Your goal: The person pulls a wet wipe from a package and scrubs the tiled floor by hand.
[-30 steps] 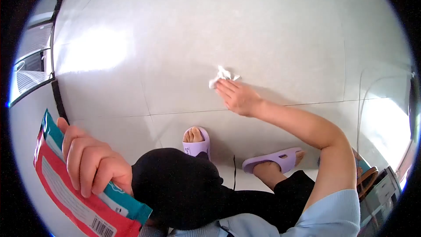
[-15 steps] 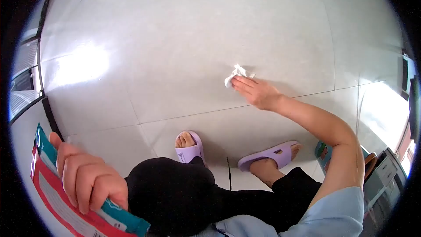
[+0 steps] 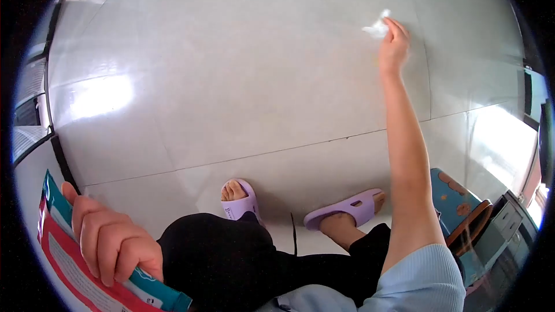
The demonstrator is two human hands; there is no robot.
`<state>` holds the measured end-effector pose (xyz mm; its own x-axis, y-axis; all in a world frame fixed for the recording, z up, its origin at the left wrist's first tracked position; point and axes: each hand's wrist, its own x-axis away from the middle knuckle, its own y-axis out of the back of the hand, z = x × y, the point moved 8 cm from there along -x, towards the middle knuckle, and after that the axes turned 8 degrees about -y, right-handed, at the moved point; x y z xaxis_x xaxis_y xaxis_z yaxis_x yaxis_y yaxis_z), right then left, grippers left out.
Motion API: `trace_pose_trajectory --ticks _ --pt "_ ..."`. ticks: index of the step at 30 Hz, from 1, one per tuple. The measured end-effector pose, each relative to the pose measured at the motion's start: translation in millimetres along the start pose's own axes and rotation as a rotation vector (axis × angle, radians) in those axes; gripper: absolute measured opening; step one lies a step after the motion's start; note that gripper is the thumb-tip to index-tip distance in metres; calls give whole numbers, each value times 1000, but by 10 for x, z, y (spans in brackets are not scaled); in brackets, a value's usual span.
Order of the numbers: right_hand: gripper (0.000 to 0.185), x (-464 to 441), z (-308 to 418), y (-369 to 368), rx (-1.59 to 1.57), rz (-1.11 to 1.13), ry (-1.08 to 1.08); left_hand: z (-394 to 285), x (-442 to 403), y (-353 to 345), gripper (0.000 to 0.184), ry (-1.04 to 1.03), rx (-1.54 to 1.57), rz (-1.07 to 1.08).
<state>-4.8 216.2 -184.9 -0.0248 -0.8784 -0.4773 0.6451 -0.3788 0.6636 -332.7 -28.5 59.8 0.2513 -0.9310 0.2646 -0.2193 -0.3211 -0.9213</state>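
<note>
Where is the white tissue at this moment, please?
In the head view, the tissue is at the upper right, in the fingers of the right hand, with the floor behind it.

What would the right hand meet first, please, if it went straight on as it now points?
Past the tissue the right hand holds, the way looks free over the floor to the picture's top edge, though the hand's height is unclear.

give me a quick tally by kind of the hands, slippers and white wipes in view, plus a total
Hands, the left hand and the right hand: 2
Purple slippers: 2
White wipe: 1
Total: 5
</note>
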Motion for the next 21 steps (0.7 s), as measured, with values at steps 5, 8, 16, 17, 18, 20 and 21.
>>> trace_pose_trajectory --ticks 5,8,16,17,18,20,21 --pt "35 465 -141 -512 -221 228 -596 120 -111 -35 53 28 -35 -30" --pt "37 799 594 -923 -328 507 -471 326 -161 -44 52 45 -36 -87" --pt "20 23 -809 428 -51 -158 -475 209 -194 34 54 100 -67 -10" --pt "22 66 -1217 619 -66 -174 -658 189 -181 43 54 104 -70 -10" --pt "25 127 -1454 698 190 -203 -601 174 -177 50 55 113 -100 1" --pt "27 287 -1275 614 121 -167 -609 195 -247 68 56 134 -119 14" --pt "29 380 -1105 457 41 -126 -615 254 -287 69 55 191 -137 26"
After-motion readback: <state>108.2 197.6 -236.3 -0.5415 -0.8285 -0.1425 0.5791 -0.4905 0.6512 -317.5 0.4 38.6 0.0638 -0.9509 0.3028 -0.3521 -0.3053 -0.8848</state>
